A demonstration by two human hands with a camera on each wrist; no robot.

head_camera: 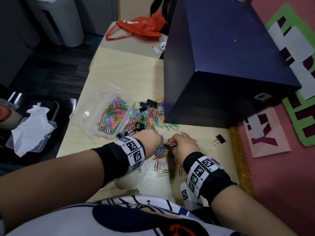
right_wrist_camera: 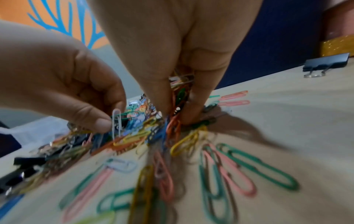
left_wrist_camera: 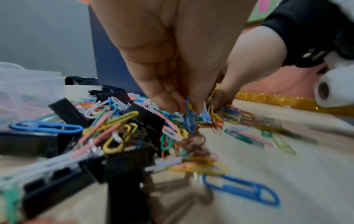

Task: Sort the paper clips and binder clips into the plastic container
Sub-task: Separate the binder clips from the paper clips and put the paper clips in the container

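Observation:
A clear plastic container (head_camera: 88,113) holding several coloured paper clips stands on the pale table. Right of it lies a heap of paper clips (head_camera: 151,116) mixed with black binder clips (head_camera: 150,103). Both hands meet over the near end of the heap. My left hand (head_camera: 160,137) pinches a few paper clips (left_wrist_camera: 189,115) between thumb and fingertips, among them a white paper clip (right_wrist_camera: 116,121). My right hand (head_camera: 173,142) grips a thick bunch of clips (right_wrist_camera: 178,100) just above the table. One binder clip (head_camera: 219,139) lies alone to the right.
A big dark blue box (head_camera: 230,65) stands right behind the heap. A red bag (head_camera: 139,28) lies at the table's far end. Left of the table, a crumpled tissue (head_camera: 32,132) rests on a plastic lid. A gold glitter strip (head_camera: 238,159) edges the table's right side.

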